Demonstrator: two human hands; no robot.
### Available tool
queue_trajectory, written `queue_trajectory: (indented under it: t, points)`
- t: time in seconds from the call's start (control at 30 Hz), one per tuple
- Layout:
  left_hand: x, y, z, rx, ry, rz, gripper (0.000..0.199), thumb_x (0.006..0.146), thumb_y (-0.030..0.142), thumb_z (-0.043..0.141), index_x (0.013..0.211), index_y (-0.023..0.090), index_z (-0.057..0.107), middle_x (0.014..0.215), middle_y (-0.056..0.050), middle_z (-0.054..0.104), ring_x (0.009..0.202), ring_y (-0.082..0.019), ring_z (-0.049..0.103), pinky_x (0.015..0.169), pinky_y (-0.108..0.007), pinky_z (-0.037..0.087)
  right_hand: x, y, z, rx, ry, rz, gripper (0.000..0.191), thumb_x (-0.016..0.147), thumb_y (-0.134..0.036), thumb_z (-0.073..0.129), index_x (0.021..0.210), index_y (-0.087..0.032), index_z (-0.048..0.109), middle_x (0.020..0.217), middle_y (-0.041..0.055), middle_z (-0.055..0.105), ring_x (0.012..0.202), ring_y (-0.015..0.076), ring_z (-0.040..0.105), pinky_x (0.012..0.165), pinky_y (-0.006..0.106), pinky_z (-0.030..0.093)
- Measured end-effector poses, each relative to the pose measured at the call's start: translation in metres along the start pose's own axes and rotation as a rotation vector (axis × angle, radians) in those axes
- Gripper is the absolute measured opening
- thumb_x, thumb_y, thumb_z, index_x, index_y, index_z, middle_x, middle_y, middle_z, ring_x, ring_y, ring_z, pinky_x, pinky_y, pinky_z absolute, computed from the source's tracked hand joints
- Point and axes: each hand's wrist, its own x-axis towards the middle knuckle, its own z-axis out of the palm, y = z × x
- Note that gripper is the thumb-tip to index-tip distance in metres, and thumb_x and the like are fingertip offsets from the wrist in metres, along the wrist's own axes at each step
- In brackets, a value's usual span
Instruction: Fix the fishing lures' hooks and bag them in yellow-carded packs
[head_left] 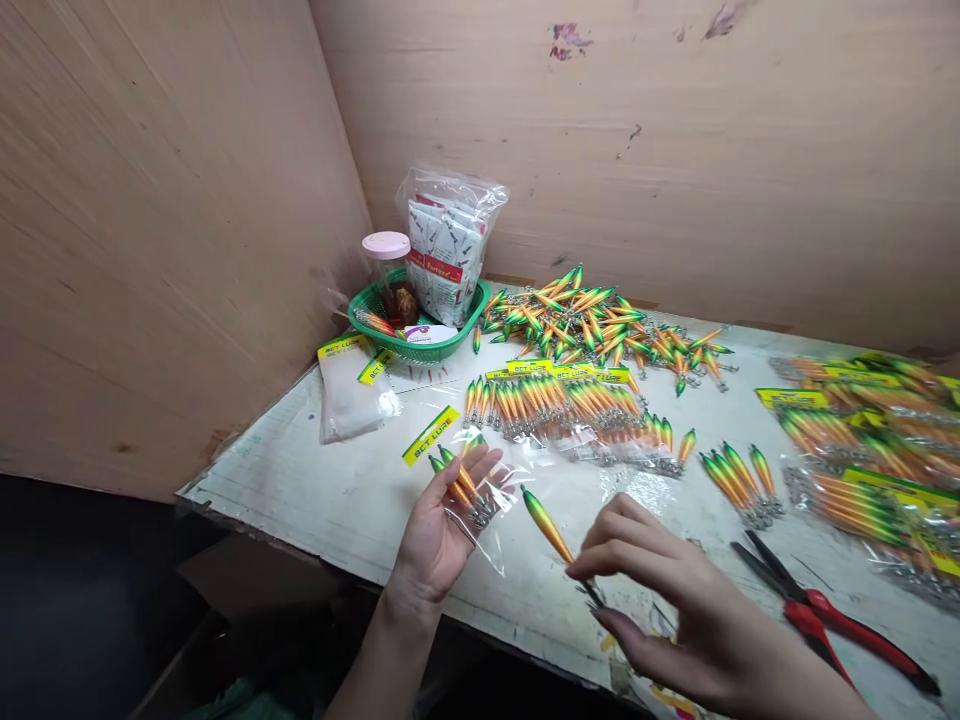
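My left hand, palm up, holds a clear plastic bag with a yellow label and a few green-and-orange lures inside. To its right, my right hand pinches a single lure by its hook end, the green tip pointing up and left, apart from the bag. Beyond my hands lie rows of bagged lures. Several loose lures rest side by side to the right of them.
A heap of lures lies at the back. Behind left stands a green basket with a jar and packets, beside flat empty bags. Red-handled scissors and filled bags are on the right.
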Motion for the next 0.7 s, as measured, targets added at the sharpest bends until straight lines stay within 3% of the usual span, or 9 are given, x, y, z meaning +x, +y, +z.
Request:
queue_trajectory:
  t: [0.2,0.4,0.53,0.63,0.7]
  points:
    - [-0.005,-0.012,0.003,0.042,-0.097,-0.105,0.025,0.091,0.019,0.049,0.104,0.007,0.066,0.1,-0.016,0.073,0.103,-0.028,0.067,0.098,-0.046,0.048,0.022,0.004,0.036,-0.454,0.289,-0.089,0.028,0.088,-0.007,0.048,0.11,-0.019,0.059,0.089,0.0069,0.069,0.081,0.0206,0.053,0.07,0.036,0.046]
    - [-0.005,-0.016,0.002,0.024,-0.119,-0.09,0.027,0.094,0.018,0.044,0.103,0.005,0.066,0.097,-0.016,0.074,0.1,-0.026,0.068,0.095,-0.04,0.051,0.029,-0.003,0.047,-0.613,0.408,-0.156,0.032,0.092,-0.006,0.041,0.113,-0.014,0.063,0.116,0.0134,0.067,0.098,0.0255,0.051,0.081,0.04,0.042]
    - [-0.008,-0.014,0.002,-0.009,-0.071,-0.065,0.029,0.094,0.017,0.044,0.114,0.005,0.061,0.103,-0.016,0.073,0.096,-0.025,0.07,0.086,-0.036,0.056,0.034,-0.001,0.046,-0.466,0.493,-0.141,0.036,0.089,-0.005,0.046,0.116,-0.021,0.062,0.108,0.0104,0.067,0.095,0.0233,0.054,0.08,0.039,0.043]
    - [-0.01,-0.005,-0.003,-0.04,-0.031,-0.001,0.035,0.093,0.017,0.045,0.127,0.009,0.053,0.107,-0.016,0.071,0.093,-0.025,0.071,0.078,-0.036,0.059,0.039,0.02,0.047,-0.254,0.654,0.01,0.031,0.087,-0.007,0.049,0.111,-0.023,0.059,0.095,0.0069,0.061,0.09,0.0204,0.055,0.076,0.036,0.046]
    - [-0.009,0.004,-0.008,-0.071,0.001,0.068,0.037,0.094,0.018,0.045,0.13,0.011,0.05,0.107,-0.015,0.072,0.093,-0.025,0.071,0.077,-0.036,0.06,0.043,0.04,0.055,-0.183,0.598,0.116,0.023,0.088,-0.011,0.049,0.106,-0.022,0.057,0.09,0.0055,0.058,0.083,0.0186,0.056,0.07,0.033,0.048]
